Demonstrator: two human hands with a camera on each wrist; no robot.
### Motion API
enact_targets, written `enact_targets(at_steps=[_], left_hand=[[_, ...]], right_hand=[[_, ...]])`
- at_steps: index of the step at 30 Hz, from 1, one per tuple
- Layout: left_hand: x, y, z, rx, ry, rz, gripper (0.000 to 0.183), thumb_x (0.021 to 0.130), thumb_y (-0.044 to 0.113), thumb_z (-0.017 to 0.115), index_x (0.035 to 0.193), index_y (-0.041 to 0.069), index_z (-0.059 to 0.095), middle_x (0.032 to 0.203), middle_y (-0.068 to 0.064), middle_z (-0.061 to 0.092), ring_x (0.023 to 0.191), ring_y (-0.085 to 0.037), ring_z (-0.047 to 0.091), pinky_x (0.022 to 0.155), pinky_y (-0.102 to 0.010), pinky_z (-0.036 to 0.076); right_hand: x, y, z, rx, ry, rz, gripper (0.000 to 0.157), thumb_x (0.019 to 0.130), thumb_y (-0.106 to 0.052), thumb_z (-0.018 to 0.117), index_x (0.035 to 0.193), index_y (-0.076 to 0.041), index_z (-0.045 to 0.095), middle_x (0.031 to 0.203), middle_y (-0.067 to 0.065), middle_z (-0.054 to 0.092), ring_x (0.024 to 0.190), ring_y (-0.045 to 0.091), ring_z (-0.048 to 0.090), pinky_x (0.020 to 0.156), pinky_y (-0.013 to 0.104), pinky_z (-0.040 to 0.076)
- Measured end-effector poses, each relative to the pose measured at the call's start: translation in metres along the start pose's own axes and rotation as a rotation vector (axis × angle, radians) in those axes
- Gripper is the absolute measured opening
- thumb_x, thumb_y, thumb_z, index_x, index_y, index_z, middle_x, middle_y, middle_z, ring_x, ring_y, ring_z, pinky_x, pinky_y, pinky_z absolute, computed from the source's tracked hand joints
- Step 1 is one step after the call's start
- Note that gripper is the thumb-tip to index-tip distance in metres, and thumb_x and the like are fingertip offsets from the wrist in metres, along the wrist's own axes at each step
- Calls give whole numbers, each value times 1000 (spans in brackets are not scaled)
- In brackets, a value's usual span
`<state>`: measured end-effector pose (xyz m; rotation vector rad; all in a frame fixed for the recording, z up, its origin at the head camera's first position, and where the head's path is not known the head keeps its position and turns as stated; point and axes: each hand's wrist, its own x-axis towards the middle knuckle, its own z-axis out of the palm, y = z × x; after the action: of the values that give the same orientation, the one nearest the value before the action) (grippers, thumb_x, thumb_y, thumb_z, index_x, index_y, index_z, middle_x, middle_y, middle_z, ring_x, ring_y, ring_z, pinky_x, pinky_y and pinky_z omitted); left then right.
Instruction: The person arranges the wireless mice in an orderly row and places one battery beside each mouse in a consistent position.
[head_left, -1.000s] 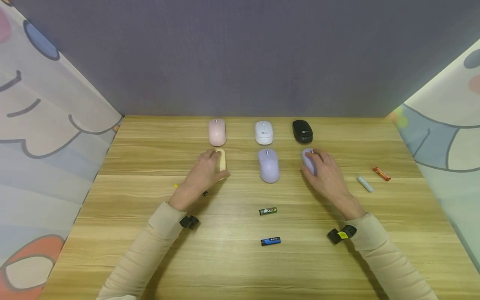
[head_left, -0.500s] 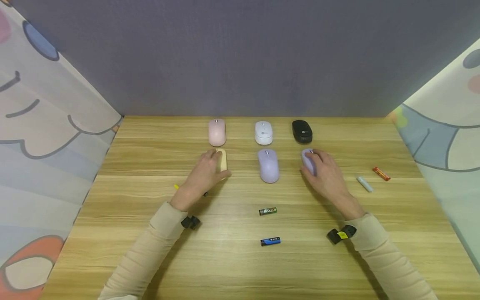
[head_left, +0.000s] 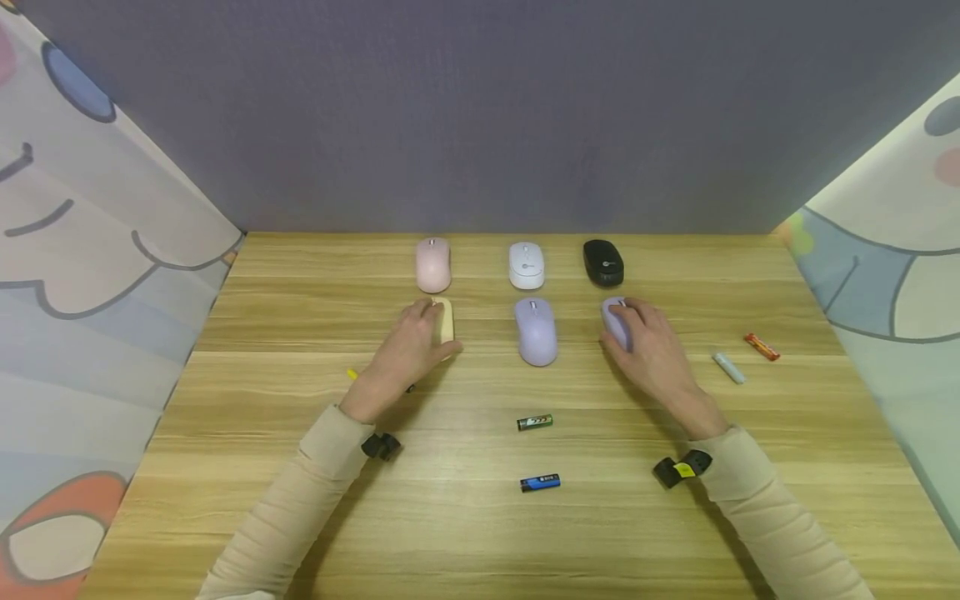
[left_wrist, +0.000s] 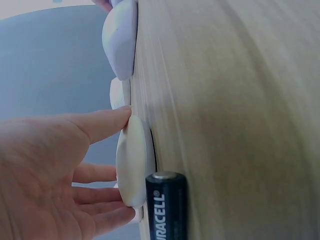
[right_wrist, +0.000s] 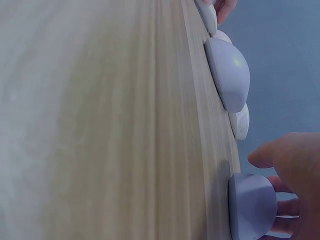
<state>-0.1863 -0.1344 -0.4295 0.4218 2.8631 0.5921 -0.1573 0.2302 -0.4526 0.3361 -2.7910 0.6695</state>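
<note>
My left hand [head_left: 401, 354] holds a pale yellow computer mouse [head_left: 447, 325] on the table, thumb at one end and fingers at the other in the left wrist view. Much of this mouse [left_wrist: 131, 162] is covered from above. On the right, my other hand [head_left: 654, 350] has its fingers curled over a lavender mouse [head_left: 613, 323]. In the right wrist view the thumb is beside that mouse [right_wrist: 252, 206], with a small gap showing. A second lavender mouse [head_left: 536, 332] lies between the hands.
Behind stand a pink mouse [head_left: 432, 265], a white mouse [head_left: 527, 266] and a black mouse [head_left: 603, 262]. Batteries lie about: green-black [head_left: 535, 422], blue [head_left: 540, 482], grey [head_left: 728, 367], red [head_left: 762, 347]. A Duracell battery [left_wrist: 167, 207] is near my left wrist. A grey panel [head_left: 510, 117] rises behind.
My left hand and the yellow mouse have shifted very slightly to the right since the first frame. The right hand stays where it was on the lavender mouse.
</note>
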Motion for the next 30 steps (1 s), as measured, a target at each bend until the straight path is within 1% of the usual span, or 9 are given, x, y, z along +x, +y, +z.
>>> enact_targets(at_steps=[6,15,24,30], left_hand=[[0,0,0,0,3,0,82,95,42,75,151,-8,42,159,-30,36,146,-47,37,122,-55,35],[0,0,1,3,4,-3,81,96,42,74,152,-6,42,160,-31,34,148,-48,35,123,-56,32],[-6,-1,1,5,38,39,77,95,39,75,150,-5,45,158,-32,38,147,-46,37,122,-57,33],[-8,-3,-1,16,27,74,72,96,37,75,149,-4,48,158,-31,39,148,-46,37,123,-56,31]], right_hand=[[0,1,1,3,12,-12,46,95,-17,73,133,6,61,137,33,56,123,51,54,101,66,47],[0,0,0,2,11,-10,46,95,-17,73,133,6,61,137,33,56,123,51,54,100,66,48],[0,-2,0,18,6,-3,47,95,-17,73,135,5,60,139,33,54,124,51,53,101,66,46],[-1,-2,-1,32,35,-23,48,94,-15,74,134,5,59,139,34,54,125,52,52,104,66,45]])
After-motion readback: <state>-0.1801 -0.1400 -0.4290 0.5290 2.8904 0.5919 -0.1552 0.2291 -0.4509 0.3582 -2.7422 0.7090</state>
